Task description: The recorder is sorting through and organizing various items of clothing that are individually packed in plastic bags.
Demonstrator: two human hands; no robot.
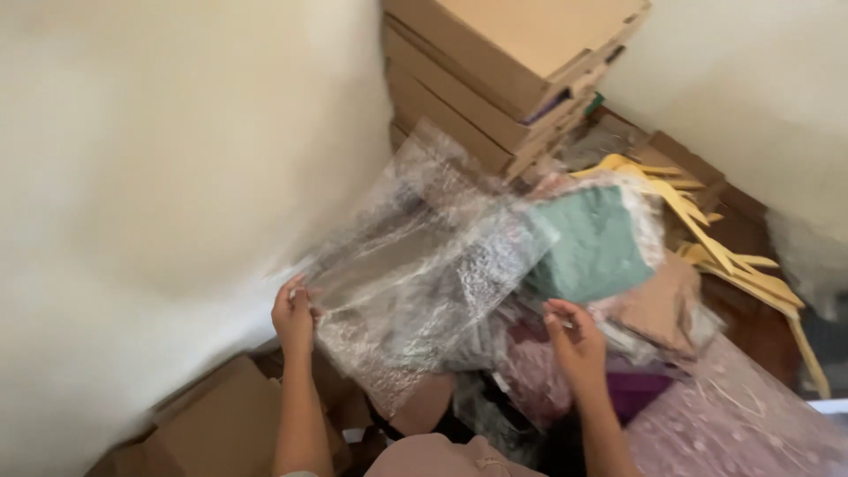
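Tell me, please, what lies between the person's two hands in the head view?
A crinkled sheet of clear bubble wrap spans it: the left hand pinches its edge, and the right hand meets its far side over bagged fabric pieces.

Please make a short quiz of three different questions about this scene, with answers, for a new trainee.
1. True or false: both hands grip the clear bubble-wrap bag.
2. What colour is the cloth item inside the packet near the right hand?
A. red B. green C. black
3. What stands stacked at the top, behind the heap of packets?

Key
1. False: only the left hand pinches its edge; the right hand is beside it, on the heap.
2. B
3. Flat cardboard boxes.
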